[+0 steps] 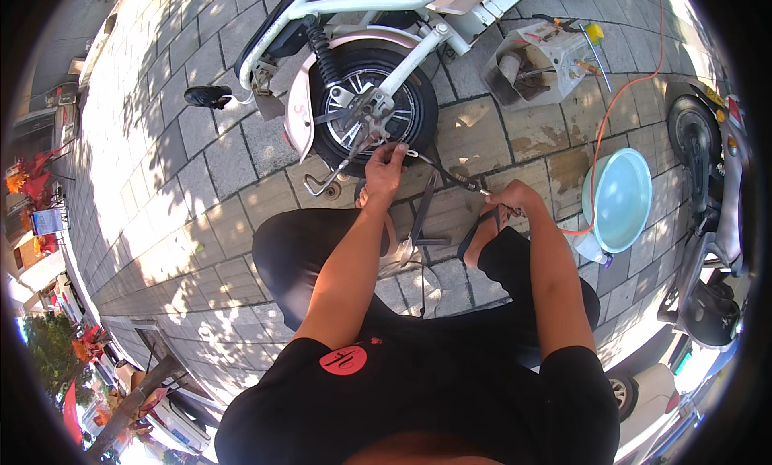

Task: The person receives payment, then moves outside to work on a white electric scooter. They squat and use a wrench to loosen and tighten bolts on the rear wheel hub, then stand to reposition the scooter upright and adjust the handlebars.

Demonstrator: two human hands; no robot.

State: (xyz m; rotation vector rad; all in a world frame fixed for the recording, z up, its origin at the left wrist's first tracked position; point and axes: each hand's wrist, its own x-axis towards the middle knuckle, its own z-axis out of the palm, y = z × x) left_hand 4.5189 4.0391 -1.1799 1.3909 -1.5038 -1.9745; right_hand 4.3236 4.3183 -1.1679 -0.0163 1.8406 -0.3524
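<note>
In front of me is the scooter's rear wheel point(410, 87), with a metal bracket point(376, 109) over its hub. Close to the lower edge of that wheel, my left hand point(386, 171) is closed in a pinch at the pale end of a dark cable point(454, 175). The cable runs right to a silver fitting, where my right hand point(515, 196) is closed around its other end. Part of each end is hidden by my fingers. A bent metal rod point(326, 182) sticks out below the bracket, left of my left hand.
Between my feet lies a dark flat metal piece point(424, 210). An open container of tools point(527, 71) stands at the upper right. A red hose point(605, 111) passes beside a light-blue basin of water point(623, 195). Another two-wheeler point(708, 264) is at the far right.
</note>
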